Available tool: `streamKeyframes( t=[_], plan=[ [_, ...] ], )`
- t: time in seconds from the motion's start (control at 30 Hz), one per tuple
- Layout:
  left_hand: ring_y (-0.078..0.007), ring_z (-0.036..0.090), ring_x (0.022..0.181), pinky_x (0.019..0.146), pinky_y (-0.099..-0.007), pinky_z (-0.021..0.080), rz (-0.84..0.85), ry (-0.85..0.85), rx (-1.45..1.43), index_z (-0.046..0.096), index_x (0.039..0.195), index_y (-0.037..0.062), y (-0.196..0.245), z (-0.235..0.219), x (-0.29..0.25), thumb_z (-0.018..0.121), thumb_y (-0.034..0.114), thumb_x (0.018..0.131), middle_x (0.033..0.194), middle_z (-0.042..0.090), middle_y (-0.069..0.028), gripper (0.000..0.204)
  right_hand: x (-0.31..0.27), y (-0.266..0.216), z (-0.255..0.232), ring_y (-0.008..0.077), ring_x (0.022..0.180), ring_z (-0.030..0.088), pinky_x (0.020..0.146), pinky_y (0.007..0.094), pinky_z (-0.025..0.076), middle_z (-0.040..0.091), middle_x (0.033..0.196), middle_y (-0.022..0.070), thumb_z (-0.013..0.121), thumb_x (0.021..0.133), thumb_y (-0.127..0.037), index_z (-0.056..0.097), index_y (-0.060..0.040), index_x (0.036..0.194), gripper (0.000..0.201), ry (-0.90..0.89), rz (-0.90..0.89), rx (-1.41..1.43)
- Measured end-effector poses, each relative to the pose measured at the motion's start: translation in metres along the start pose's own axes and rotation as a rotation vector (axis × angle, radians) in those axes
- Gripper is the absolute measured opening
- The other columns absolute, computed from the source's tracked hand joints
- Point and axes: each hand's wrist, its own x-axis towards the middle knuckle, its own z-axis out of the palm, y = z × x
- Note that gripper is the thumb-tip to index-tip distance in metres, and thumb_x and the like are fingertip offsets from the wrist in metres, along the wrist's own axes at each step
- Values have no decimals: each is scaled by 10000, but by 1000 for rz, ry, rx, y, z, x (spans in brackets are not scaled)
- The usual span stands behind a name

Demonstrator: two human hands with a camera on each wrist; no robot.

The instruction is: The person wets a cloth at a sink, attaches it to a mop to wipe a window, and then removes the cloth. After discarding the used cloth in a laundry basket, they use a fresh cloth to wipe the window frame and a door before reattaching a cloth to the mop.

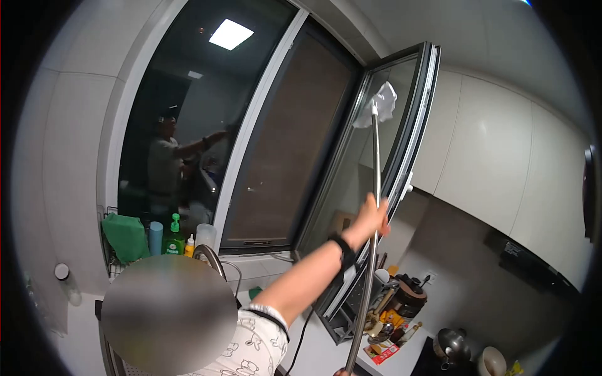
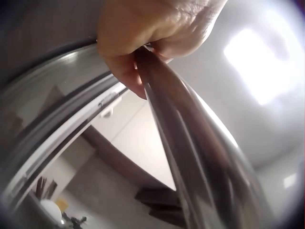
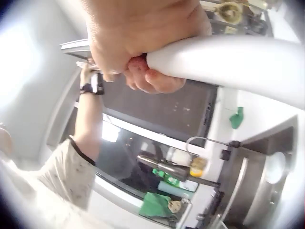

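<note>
A mop with a long metal pole (image 1: 376,156) slants up through the head view. White cloth (image 1: 385,102) covers its head, which lies against the glass of the swung-open window sash (image 1: 401,150). My left hand (image 1: 369,219) grips the pole about midway, arm stretched out; the left wrist view shows those fingers (image 2: 125,71) wrapped round the metal. Lower down, my right hand (image 1: 342,372) barely enters the head view at the bottom edge. In the right wrist view the right hand (image 3: 147,43) holds the white lower section of the pole (image 3: 219,59).
Beside the sink stand a green soap bottle (image 1: 174,237), a blue bottle (image 1: 156,238) and a green cloth (image 1: 126,237). A curved faucet (image 1: 210,257) rises there. Under the sash, a pot cooker (image 1: 411,296) and utensils crowd the counter. Wall cabinets (image 1: 483,144) hang right.
</note>
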Motion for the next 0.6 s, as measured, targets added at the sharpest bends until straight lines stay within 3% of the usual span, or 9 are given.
streamKeyframes(
  t=[0.07,0.13,0.2,0.3,0.37,0.4,0.47,0.53,0.6],
  plan=[
    [-153,536,440,367,-285,469,-90,-61,-139,333,988,57,-36,17,-41,445,252,915,620,482,-58,236,17,-26,4,58,415,271,367,206,197,261,504,-65,447,902,-418,370,-150,675,360,49,-128,-66],
    [-120,496,429,364,-258,435,-152,-45,-202,334,1029,83,-50,38,-93,431,226,919,629,458,-36,206,29,-59,13,55,402,260,359,199,194,261,505,-67,440,910,-396,366,-157,676,343,27,-152,70],
    [-100,461,427,353,-243,387,-95,-22,-139,327,1045,92,-58,47,-131,422,205,920,630,440,-23,193,36,-69,14,51,378,242,344,193,206,256,501,-68,429,915,-392,385,-150,695,330,83,-189,25],
    [-96,438,408,338,-246,354,-122,-67,-207,301,1072,96,-57,46,-137,417,190,920,611,430,-23,214,20,-63,13,67,367,256,335,197,223,268,486,-51,424,902,-441,407,-134,707,364,-7,-203,76],
    [-94,429,397,335,-246,352,-148,-86,-202,285,1086,98,-47,49,-139,415,185,919,595,422,-22,228,14,-38,-5,84,356,268,320,208,219,285,472,-25,421,885,-486,430,-117,750,392,-127,-119,283],
    [-93,421,387,332,-246,351,-169,-102,-194,270,1099,100,-40,52,-139,413,179,919,578,414,-21,243,-1,-40,4,95,347,274,307,215,219,300,469,-5,421,878,-496,444,-116,798,389,-68,13,382],
    [-97,409,368,323,-255,348,-161,-128,-190,244,1105,92,-32,51,-135,412,168,915,534,402,-19,264,-17,-30,5,95,347,275,302,217,223,302,468,-6,434,886,-461,448,-119,828,347,-247,-38,432],
    [-142,435,343,300,-294,363,19,-100,-142,240,1033,65,-18,42,-121,438,180,905,491,412,-37,262,-12,-41,22,94,348,276,301,217,226,306,467,-7,439,891,-439,450,-117,830,328,-227,-92,424],
    [-188,485,345,307,-308,395,26,-129,-61,238,1004,36,5,30,-91,443,174,896,530,495,-104,270,-2,-65,49,93,346,274,302,211,240,301,463,-11,445,909,-365,468,-103,864,267,-115,-206,410]
  ],
)
